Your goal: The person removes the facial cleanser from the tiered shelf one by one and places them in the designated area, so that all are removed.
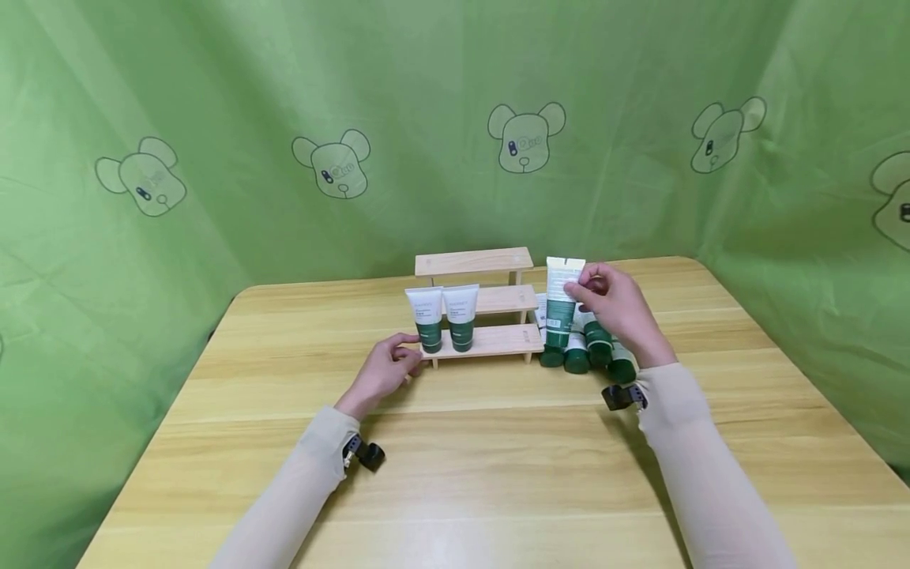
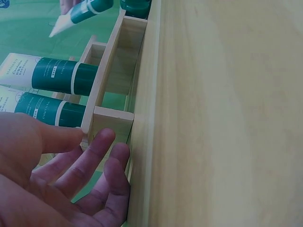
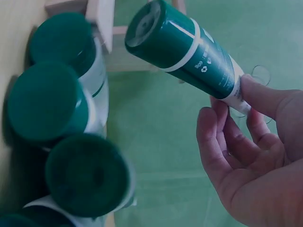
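Note:
A three-step wooden display stand [image 1: 505, 340] stands on the table. Two white-and-green squeeze tubes [image 1: 428, 320] are upright side by side on the left part of its lowest step, caps down. My left hand [image 1: 387, 367] holds the left end of that step; in the left wrist view, the thumb [image 2: 61, 138] lies at the board's edge with curled fingers beside it. Right of the stand, my right hand [image 1: 617, 304] pinches another squeeze tube [image 1: 560, 304] near its white flat end, cap pointing down. The right wrist view shows this tube's green cap [image 3: 158, 35] tilted toward the stand.
Several more squeeze tubes [image 1: 599, 348] lie in a pile right of the stand, green caps [image 3: 87, 175] facing the front. The wooden table [image 1: 498, 474] extends toward me. A green curtain [image 1: 426, 118] with bear-head prints hangs behind and at both sides.

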Motion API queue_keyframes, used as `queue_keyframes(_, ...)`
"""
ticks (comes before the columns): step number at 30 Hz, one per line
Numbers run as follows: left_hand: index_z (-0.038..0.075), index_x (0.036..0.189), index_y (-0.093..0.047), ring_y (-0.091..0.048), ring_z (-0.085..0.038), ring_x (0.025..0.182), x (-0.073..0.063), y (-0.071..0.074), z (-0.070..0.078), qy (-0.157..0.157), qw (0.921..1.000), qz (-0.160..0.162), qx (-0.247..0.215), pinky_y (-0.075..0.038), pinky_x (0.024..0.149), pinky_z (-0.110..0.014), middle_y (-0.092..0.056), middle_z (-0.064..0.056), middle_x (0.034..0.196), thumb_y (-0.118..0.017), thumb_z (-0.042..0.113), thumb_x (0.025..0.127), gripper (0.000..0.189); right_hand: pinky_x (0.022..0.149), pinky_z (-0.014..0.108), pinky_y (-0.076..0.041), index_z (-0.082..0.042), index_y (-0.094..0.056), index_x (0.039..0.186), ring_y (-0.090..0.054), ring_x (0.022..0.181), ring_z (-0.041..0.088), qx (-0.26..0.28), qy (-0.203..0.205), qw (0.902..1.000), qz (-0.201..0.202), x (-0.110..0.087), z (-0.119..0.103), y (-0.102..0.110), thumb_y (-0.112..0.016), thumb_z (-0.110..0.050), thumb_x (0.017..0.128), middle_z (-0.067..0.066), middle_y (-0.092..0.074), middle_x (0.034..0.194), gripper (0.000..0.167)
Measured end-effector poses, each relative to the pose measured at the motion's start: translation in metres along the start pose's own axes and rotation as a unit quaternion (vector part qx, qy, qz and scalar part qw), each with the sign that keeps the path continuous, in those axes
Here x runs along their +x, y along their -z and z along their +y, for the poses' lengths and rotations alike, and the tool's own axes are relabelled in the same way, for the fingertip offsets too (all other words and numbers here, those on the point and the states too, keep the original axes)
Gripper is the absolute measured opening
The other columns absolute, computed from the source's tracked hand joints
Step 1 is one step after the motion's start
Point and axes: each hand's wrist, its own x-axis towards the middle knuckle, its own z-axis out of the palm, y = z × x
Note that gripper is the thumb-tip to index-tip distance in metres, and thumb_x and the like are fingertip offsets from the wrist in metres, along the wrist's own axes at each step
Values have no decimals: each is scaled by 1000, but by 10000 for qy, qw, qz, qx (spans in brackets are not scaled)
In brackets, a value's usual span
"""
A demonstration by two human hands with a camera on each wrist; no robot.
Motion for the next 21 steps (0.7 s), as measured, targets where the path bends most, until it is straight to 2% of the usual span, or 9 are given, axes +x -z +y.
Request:
queue_keyframes(5,10,140,-58,-68,-24,88,0,-1,1,63,10000,26,0,-51,64,-26,-75,-13,110,-60,13,103,37,94,46,-55,-6,-52,115,-66,105,37,101,-150,9997,-169,5,12,-3,-63,-39,101,18,-66,118,37)
queue_keyframes(8,11,139,-59,-68,-24,88,0,-1,1,97,9999,38,-14,-51,64,-26,-75,-12,109,-60,13,103,36,96,50,-54,-6,-53,116,-66,105,38,95,-294,9993,-206,7,18,-4,-63,-40,101,19,-65,117,38)
queue_keyframes(16,9,140,-58,-69,-25,89,1,0,1,55,10000,-8,-64,-51,65,-26,-74,-15,112,-60,13,103,37,79,37,-42,-7,-53,120,-48,99,30,-204,-496,9985,-117,11,31,-5,-61,-44,102,16,-55,112,42)
queue_keyframes(21,8,140,-58,-69,-27,91,1,1,-1,34,10000,-22,-66,-50,64,-27,-73,-17,113,-60,13,103,37,76,37,-41,-7,-54,121,-49,95,30,-437,-543,9975,-83,13,38,-9,-60,-45,102,16,-54,109,43)
